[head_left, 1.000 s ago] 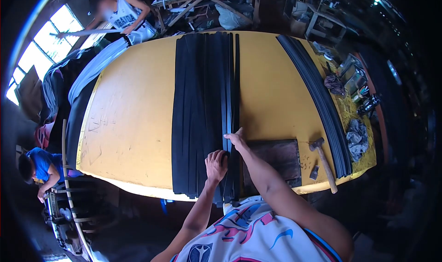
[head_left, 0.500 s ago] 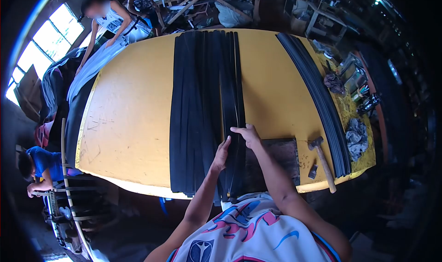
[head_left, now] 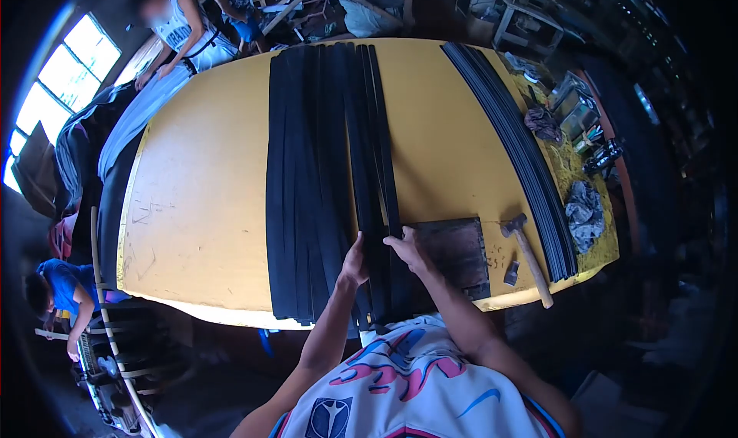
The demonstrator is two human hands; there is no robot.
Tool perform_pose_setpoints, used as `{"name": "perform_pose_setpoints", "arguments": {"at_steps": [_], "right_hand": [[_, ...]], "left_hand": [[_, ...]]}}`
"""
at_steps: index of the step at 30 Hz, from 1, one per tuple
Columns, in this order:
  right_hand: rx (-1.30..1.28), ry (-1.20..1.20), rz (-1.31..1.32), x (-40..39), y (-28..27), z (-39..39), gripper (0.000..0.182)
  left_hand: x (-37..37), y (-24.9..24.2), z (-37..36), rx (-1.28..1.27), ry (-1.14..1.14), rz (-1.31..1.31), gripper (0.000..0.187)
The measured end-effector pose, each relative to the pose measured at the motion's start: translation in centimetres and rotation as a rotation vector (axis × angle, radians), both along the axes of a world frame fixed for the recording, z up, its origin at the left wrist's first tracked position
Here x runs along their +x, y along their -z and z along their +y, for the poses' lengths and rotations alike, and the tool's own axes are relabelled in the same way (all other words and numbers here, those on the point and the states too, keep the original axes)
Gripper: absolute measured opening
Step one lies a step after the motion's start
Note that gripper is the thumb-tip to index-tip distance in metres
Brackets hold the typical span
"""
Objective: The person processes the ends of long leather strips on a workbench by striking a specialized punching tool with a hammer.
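Long black strips (head_left: 307, 184) lie side by side across the yellow table, with narrow gaps near their right edge. My left hand (head_left: 355, 263) rests on the strips near the front edge, fingers stretched forward and close together. Just right of it, my right hand (head_left: 409, 249) touches the rightmost strips, its thumb pointing left and apart from the fingers. A few strips run between my two hands. The undersides of both hands are hidden. A dark rectangular plate (head_left: 453, 257) lies beside and partly behind my right forearm.
On the yellow table (head_left: 200, 176), a hammer (head_left: 530, 257) and a small metal piece (head_left: 511, 273) lie right of the plate. Farther right are stacked dark strips (head_left: 511, 153) and crumpled plastic (head_left: 586, 216). One person (head_left: 188, 30) handles cloth at back left; another (head_left: 65, 288) works at left.
Both my hands have slid along the strips toward my body. The view has shifted slightly. At back left, the person's hands have come together on the cloth; the person in blue has moved an arm.
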State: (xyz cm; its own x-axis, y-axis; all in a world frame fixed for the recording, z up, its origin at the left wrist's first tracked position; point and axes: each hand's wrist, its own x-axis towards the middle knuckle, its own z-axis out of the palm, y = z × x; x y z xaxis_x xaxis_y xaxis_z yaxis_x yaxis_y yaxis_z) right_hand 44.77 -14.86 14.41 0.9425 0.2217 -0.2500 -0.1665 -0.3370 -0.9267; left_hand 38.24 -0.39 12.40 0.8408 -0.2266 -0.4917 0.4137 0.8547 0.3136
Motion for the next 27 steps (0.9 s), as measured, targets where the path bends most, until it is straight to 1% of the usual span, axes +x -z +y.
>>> {"name": "perform_pose_setpoints", "arguments": {"at_steps": [1,2,4,5,6,7,9,10,12,14,16,17,18,19,20,21,22,23,24,26,27], "right_hand": [[-0.054,0.012,0.252,0.1,-2.0,0.0,0.042],[-0.056,0.014,0.258,0.2,-2.2,0.2,0.042],[0.004,0.159,0.245,0.5,-2.9,0.8,0.053],[0.01,0.139,0.209,0.5,-4.1,1.0,0.065],[0.007,0.138,0.208,0.3,-4.0,1.4,0.065],[-0.1,0.104,0.021,0.3,-3.7,2.0,0.064],[-0.17,0.056,-0.039,0.3,-2.4,3.1,0.076],[-0.29,0.05,-0.124,0.3,-2.3,3.9,0.075],[-0.405,0.031,-0.144,0.2,-2.2,4.3,0.073],[-0.418,0.026,-0.132,0.5,-2.7,4.7,0.071],[-0.436,0.022,-0.117,1.0,-2.7,4.8,0.069],[-0.46,-0.002,-0.087,1.5,-2.4,4.8,0.067],[-0.484,-0.027,-0.059,2.0,-2.2,4.8,0.066],[-0.495,-0.048,-0.02,2.4,-2.2,4.7,0.075],[-0.494,-0.051,-0.025,2.7,-2.2,4.6,0.075],[-0.489,-0.049,-0.05,3.0,-2.1,4.5,0.076],[-0.486,-0.049,-0.072,3.0,-2.3,4.2,0.077],[-0.409,-0.009,-0.139,2.6,-3.6,3.8,0.08],[-0.436,-0.034,-0.048,3.1,-4.3,3.3,0.085],[-0.353,0.085,-0.202,3.2,-4.2,2.9,0.088],[-0.006,0.099,0.113,3.6,-4.3,2.1,0.083]], "left_hand": [[-0.3,0.2,0.1,-0.029,0.004,-0.022,0.058],[-0.5,0.2,0.1,-0.055,0.009,-0.046,0.058],[-0.3,0.4,-0.2,-0.051,0.008,-0.057,0.057],[0.0,0.5,-0.3,-0.045,-0.002,-0.043,0.056],[0.1,0.6,-0.5,-0.041,-0.014,-0.03,0.056],[0.1,0.7,-0.7,-0.043,-0.016,-0.033,0.056],[0.4,0.6,-0.9,0.041,0.003,-0.034,0.051],[0.5,0.6,-1.2,0.041,0.0,-0.041,0.051],[0.4,0.7,-1.6,0.078,-0.084,0.007,0.045],[0.1,1.3,-1.3,0.084,-0.1,-0.045,0.042],[-0.1,2.0,-1.1,-0.069,-0.182,-0.088,0.038],[-0.2,2.3,-0.8,-0.23,-0.1,-0.132,0.039],[-0.2,2.5,-0.8,-0.231,-0.102,-0.134,0.039],[-0.1,2.7,-0.8,-0.326,-0.082,-0.258,0.041],[0.1,2.8,-0.6,-0.418,-0.06,-0.385,0.042],[0.2,3.0,-0.7,-0.418,-0.064,-0.391,0.042],[0.1,0.9,-1.1,-0.246,-0.116,-0.248,0.043],[-0.1,0.1,-1.4,-0.074,-0.165,-0.102,0.045],[-0.2,0.2,-1.3,-0.077,-0.168,-0.103,0.045],[-0.3,0.6,-1.1,-0.183,-0.134,-0.149,0.048],[-0.2,0.9,-1.2,-0.186,-0.136,-0.15,0.048]]}}
